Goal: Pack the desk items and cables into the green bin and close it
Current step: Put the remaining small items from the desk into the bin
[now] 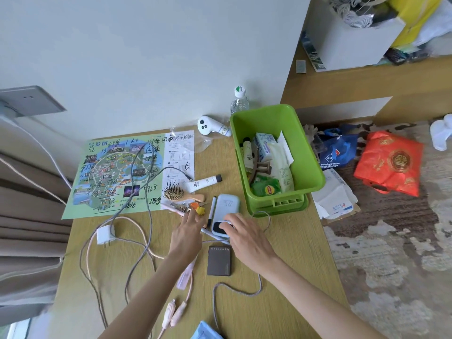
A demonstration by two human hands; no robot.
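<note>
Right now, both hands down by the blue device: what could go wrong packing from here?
1. The grey cable loops beside the blue device that the right hand holds; lifting may drag it against the green bin.
2. The green bin sits at the right edge of the desk; a tug could tip it off.
3. It already looks quite full; the hairbrush might block closing.
</note>
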